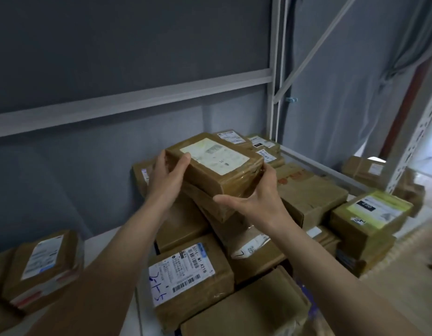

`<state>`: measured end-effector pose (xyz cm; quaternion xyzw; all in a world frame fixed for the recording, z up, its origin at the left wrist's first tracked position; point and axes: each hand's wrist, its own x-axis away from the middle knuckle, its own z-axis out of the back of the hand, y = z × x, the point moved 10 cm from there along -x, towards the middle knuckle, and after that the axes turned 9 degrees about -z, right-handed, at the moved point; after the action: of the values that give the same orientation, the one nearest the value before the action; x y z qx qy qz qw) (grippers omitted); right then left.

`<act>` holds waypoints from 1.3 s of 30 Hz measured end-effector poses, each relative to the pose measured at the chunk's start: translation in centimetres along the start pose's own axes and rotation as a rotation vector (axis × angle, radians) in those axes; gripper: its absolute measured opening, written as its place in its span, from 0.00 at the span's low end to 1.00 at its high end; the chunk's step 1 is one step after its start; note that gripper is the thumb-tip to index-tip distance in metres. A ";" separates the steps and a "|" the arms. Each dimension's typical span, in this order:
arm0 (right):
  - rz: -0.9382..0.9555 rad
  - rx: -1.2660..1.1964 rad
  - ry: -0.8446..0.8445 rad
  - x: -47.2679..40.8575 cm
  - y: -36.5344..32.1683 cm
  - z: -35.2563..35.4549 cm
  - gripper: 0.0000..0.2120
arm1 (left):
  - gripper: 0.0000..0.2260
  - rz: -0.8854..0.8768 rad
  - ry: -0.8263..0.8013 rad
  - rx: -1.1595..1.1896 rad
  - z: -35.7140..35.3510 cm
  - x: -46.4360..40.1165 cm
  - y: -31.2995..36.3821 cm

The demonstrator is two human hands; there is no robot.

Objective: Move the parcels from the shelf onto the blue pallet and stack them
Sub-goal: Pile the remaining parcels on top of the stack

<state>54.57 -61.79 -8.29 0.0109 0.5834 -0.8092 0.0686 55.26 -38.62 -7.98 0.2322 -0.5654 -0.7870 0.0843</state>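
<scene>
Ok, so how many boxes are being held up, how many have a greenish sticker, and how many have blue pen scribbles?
Held parcel, between the left hand and the right hand: 1
Parcel with greenish label: 1
Parcel with blue pen scribble: 1
Total: 3
</scene>
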 end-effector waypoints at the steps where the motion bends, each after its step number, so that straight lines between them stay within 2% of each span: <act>1: -0.002 0.006 0.032 -0.3 0.4 1.0 0.64 | 0.47 -0.009 -0.031 0.002 -1.4 -0.7 0.3; 6: 0.008 0.029 0.142 -2.0 1.2 6.3 0.66 | 0.46 -0.032 -0.163 0.018 -8.4 -3.0 1.9; 9: -0.020 0.067 0.118 -3.1 2.6 8.1 0.63 | 0.45 -0.009 -0.225 0.004 -11.8 -3.6 2.6; 12: -0.046 0.095 0.071 -4.0 4.2 8.7 0.59 | 0.38 0.013 -0.234 -0.004 -14.2 -3.6 2.5; 15: -0.093 0.122 0.030 -5.1 6.0 8.1 0.59 | 0.29 0.059 -0.165 -0.017 -15.2 -4.1 1.4; 22: -0.168 0.188 -0.047 -7.4 8.9 7.0 0.61 | 0.22 0.107 -0.092 -0.170 -16.9 -5.0 -0.4; 25: -0.145 0.235 -0.066 -8.1 9.3 7.0 0.61 | 0.25 0.139 -0.065 -0.192 -17.1 -5.0 -1.6; 31: -0.085 0.277 -0.105 -8.8 9.1 6.2 0.61 | 0.18 0.161 0.027 -0.294 -15.8 -5.1 -2.0; 39: -0.054 0.271 -0.129 -9.2 8.9 6.0 0.61 | 0.21 0.117 0.064 -0.348 -15.6 -4.8 -1.0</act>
<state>65.18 -69.30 -13.91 -0.0477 0.4634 -0.8811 0.0819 66.78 -49.66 -11.55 0.2058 -0.4303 -0.8589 0.1866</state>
